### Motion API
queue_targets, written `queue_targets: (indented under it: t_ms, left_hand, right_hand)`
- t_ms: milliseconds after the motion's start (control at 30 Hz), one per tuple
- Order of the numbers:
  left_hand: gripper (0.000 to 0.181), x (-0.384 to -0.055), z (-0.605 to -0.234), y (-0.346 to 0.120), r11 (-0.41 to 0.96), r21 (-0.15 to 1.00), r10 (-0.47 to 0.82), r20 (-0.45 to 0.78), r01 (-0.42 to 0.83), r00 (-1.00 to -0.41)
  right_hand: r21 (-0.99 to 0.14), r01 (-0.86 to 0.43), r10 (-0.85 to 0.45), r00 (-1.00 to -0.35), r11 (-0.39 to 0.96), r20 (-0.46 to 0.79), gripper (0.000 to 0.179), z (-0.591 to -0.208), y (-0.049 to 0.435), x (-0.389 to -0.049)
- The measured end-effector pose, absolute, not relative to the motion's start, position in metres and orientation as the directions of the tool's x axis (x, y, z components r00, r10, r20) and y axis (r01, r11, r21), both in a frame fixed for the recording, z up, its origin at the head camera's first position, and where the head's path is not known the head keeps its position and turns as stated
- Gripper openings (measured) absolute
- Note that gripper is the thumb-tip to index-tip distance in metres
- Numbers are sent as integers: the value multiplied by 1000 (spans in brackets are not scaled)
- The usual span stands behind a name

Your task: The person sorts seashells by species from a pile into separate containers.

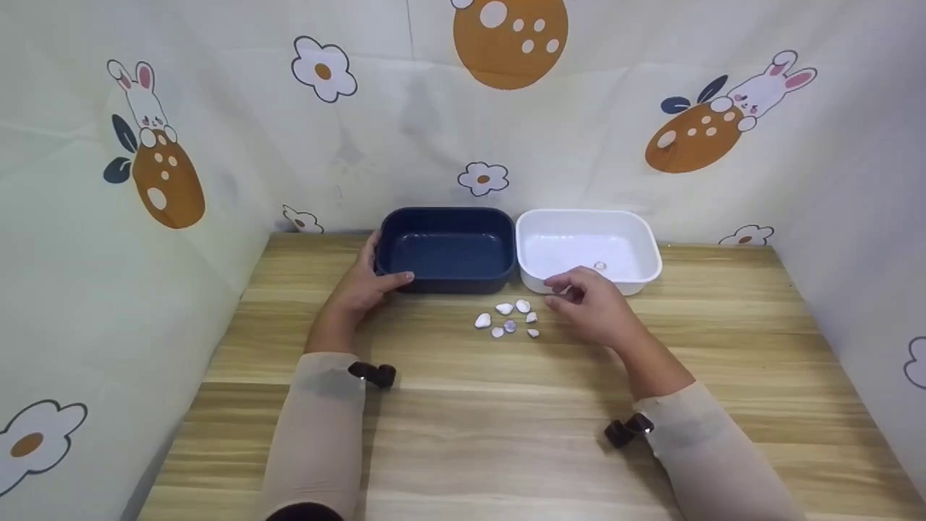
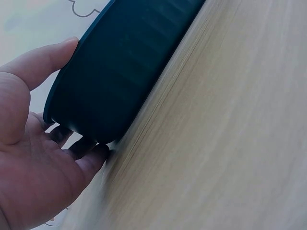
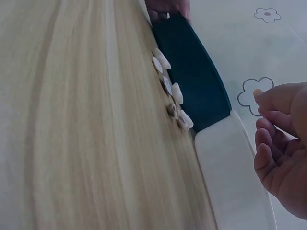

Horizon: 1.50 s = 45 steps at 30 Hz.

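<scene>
My left hand (image 1: 362, 284) grips the left end of a dark blue rectangular basin (image 1: 447, 286). In the left wrist view, the thumb lies at the basin's rim and the fingers bend round its end below. My right hand (image 1: 595, 307) hovers at the front rim of a white basin (image 1: 535, 281), its fingers loosely bent. No object shows between its fingertips in the right wrist view (image 3: 283, 143). One small ring-like pale thing, perhaps a shell (image 1: 600, 266), lies inside the white basin. Several small whitish seashells (image 1: 504, 309) and a purplish one (image 1: 510, 326) lie on the table before the basins.
Both basins stand side by side at the back of the wood-grain table (image 1: 477, 434). Behind and at both sides hangs a pale cloth (image 1: 405, 145) printed with rabbits and flowers. A dark camera mount sits on each wrist.
</scene>
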State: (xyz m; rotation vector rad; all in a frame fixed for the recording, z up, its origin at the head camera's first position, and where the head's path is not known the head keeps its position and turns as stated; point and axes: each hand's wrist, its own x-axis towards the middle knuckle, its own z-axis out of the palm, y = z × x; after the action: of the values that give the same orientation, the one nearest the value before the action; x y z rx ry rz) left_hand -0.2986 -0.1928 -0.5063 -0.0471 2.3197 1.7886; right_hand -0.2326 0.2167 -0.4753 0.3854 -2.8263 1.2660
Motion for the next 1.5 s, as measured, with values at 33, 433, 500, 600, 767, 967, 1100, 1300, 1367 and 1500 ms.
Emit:
queue_targets:
  t_ms: [33, 433, 500, 600, 767, 967, 1100, 1300, 1367, 1500]
  left_hand:
    - [118, -299, -506, -193, 262, 953, 103, -186, -154, -977]
    - [121, -299, -505, -192, 238, 959, 113, -185, -154, -976]
    - [121, -299, -505, -192, 235, 959, 112, -189, -159, -975]
    - [121, -299, -506, -191, 220, 961, 114, -197, -168, -974]
    - [120, -299, -506, -191, 207, 961, 116, -209, -182, -971]
    - [120, -299, -507, -191, 201, 965, 110, -195, -171, -975]
    - [120, -300, -507, -191, 208, 965, 111, -185, -159, -976]
    - [120, -299, -506, -191, 207, 963, 111, -197, -171, -974]
    - [120, -300, -507, -191, 202, 963, 110, -205, -180, -973]
    - [121, -300, -507, -191, 193, 961, 112, -221, -197, -969]
  right_hand:
    - [-736, -231, -219, -969, 636, 114, 30, -475, 216, -232]
    - [-754, -211, -345, -939, 622, -22, 27, -492, 208, -231]
    - [-740, -215, -367, -929, 637, -46, 26, -496, 208, -232]
    - [-729, -235, -408, -911, 643, -66, 27, -501, 209, -232]
    - [-731, -268, -458, -886, 628, -68, 28, -507, 210, -233]
    - [-708, -309, -488, -871, 636, -58, 24, -510, 211, -233]
    - [-691, -324, -497, -866, 646, -58, 23, -511, 211, -233]
    - [-674, -329, -502, -862, 661, -72, 25, -510, 210, -232]
    - [-668, -339, -509, -858, 663, -69, 24, -509, 210, -231]
    - [-655, -357, -521, -851, 666, -65, 18, -507, 209, -230]
